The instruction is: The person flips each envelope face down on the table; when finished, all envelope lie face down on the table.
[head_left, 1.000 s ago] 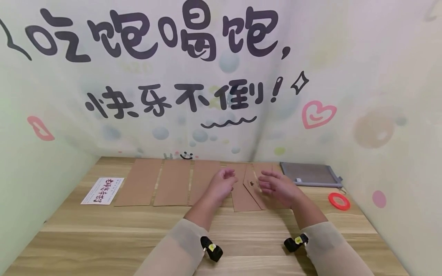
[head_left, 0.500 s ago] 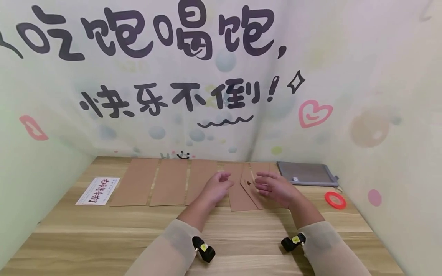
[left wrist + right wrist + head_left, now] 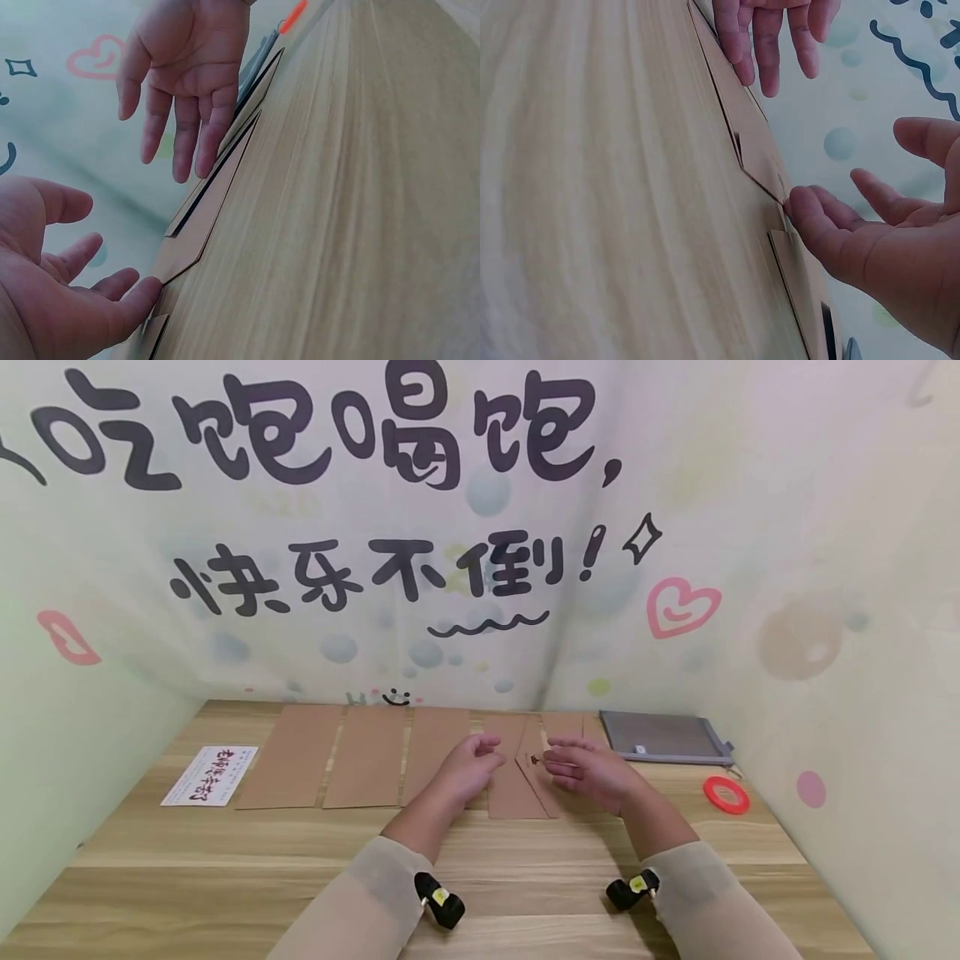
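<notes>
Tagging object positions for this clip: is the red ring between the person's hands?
No, the red ring lies to the right of the right hand, near the grey pouch.

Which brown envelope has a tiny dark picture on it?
The fourth envelope from the left, between the left hand and right hand. Its flap has a tiny dark mark; no other shows one, though the hands partly hide the third and fifth.
</notes>
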The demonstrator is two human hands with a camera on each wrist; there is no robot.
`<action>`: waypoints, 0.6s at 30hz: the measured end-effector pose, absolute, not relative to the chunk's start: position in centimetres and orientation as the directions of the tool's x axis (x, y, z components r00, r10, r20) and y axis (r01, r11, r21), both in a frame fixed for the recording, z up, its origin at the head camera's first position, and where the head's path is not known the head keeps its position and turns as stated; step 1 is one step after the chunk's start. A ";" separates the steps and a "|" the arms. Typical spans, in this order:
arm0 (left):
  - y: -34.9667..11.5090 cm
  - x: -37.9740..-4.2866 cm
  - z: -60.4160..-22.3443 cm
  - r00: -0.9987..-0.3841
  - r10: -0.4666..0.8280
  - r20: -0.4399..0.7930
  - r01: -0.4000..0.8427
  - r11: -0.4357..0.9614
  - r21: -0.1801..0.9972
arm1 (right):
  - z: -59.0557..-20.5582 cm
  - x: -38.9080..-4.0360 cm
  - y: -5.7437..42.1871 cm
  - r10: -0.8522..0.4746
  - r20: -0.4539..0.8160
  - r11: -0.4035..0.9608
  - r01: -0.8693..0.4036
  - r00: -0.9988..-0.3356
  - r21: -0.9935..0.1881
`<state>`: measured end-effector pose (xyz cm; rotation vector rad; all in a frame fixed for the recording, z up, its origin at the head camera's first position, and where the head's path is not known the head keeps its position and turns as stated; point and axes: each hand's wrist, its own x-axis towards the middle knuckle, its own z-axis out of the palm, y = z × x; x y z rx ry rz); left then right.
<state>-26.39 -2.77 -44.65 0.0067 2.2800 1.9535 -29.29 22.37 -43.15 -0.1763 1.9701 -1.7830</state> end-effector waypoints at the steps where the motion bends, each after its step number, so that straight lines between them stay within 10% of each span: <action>1: -2.8 -26.4 -44.7 -0.990 0.092 -0.106 -0.090 0.158 0.983 | -43.2 -29.3 22.4 -0.402 -0.255 0.135 0.218 -0.879 -0.966; 18: -2.3 -26.1 -44.4 -0.991 0.090 -0.100 -0.081 0.190 0.979 | -42.9 -29.4 22.6 -0.365 -0.178 0.016 0.185 -0.914 -0.983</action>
